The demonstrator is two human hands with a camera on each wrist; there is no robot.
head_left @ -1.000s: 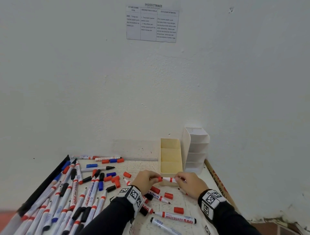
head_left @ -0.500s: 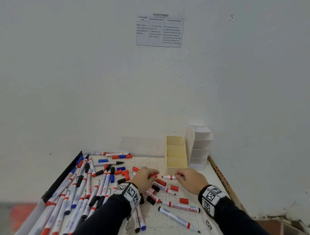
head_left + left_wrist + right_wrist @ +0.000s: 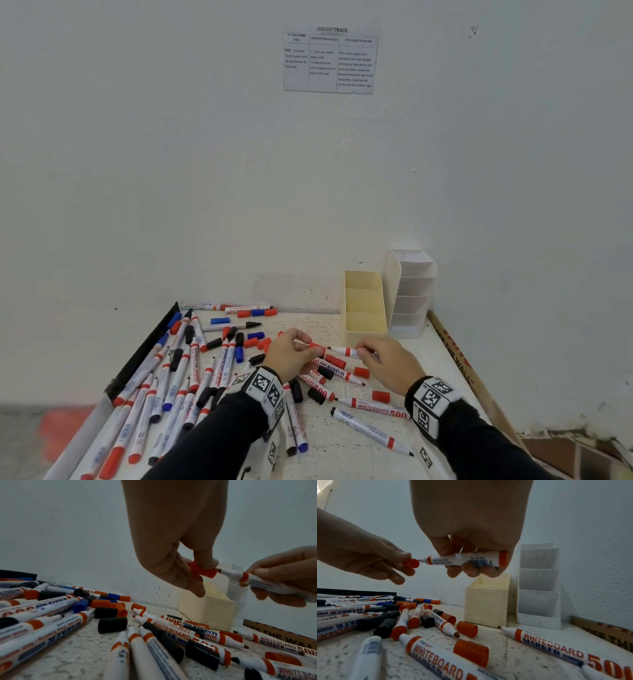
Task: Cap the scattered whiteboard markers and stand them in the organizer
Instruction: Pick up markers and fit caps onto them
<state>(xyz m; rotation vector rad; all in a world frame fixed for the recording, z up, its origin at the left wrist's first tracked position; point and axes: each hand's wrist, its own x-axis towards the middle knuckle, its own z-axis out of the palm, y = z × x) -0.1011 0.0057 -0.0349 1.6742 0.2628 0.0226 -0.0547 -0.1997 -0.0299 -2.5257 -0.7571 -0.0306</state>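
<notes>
My left hand (image 3: 291, 354) pinches a red cap (image 3: 317, 346) (image 3: 203, 571) (image 3: 411, 563) between thumb and fingers. My right hand (image 3: 388, 363) grips an uncapped red whiteboard marker (image 3: 346, 351) (image 3: 257, 581) (image 3: 465, 559) by its barrel, level above the table. The marker's tip points left at the cap's open end, just short of it. A cream organizer (image 3: 364, 308) (image 3: 486, 601) with empty compartments stands right behind the hands, and a white tiered organizer (image 3: 411, 291) (image 3: 539, 585) stands to its right.
Many markers and loose red, black and blue caps lie scattered on the speckled table (image 3: 325, 452), densest at the left (image 3: 178, 377). Several red markers (image 3: 376, 407) lie under and before my hands. A printed cardboard strip (image 3: 455, 356) runs along the table's right edge. The wall is close behind.
The cap, pressed against the marker a second ago, now sits apart in my left hand, facing the bare tip. The head view has shifted, so the table sits more to the right.
</notes>
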